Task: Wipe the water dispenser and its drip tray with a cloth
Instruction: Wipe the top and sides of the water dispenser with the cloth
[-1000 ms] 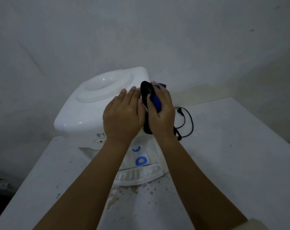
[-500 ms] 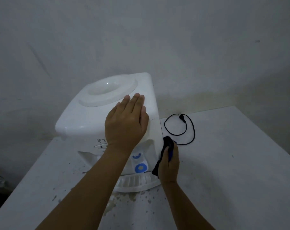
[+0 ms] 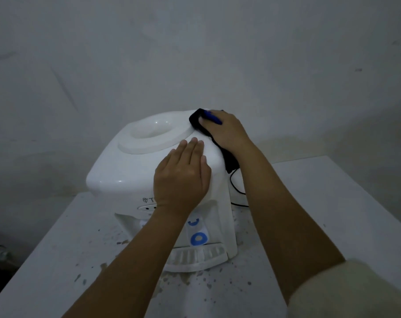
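A white tabletop water dispenser (image 3: 126,171) stands in the middle of the table, with a round bottle well on top and a blue tap on its front. Its white ribbed drip tray (image 3: 201,258) juts out at the bottom front. My left hand (image 3: 182,177) lies flat, fingers together, on the dispenser's top front right. My right hand (image 3: 224,129) presses a dark cloth with a blue edge (image 3: 196,120) against the top right rear corner; the cloth hangs down the right side.
The white table (image 3: 321,203) is spotted with dirt and a stain in front of the drip tray. A black power cord (image 3: 235,191) lies on the table right of the dispenser, partly hidden by my right arm. A grey wall stands close behind.
My right hand has carried the cloth from the dispenser's lower right side up to its top right rear corner. My left hand has stayed on the top.
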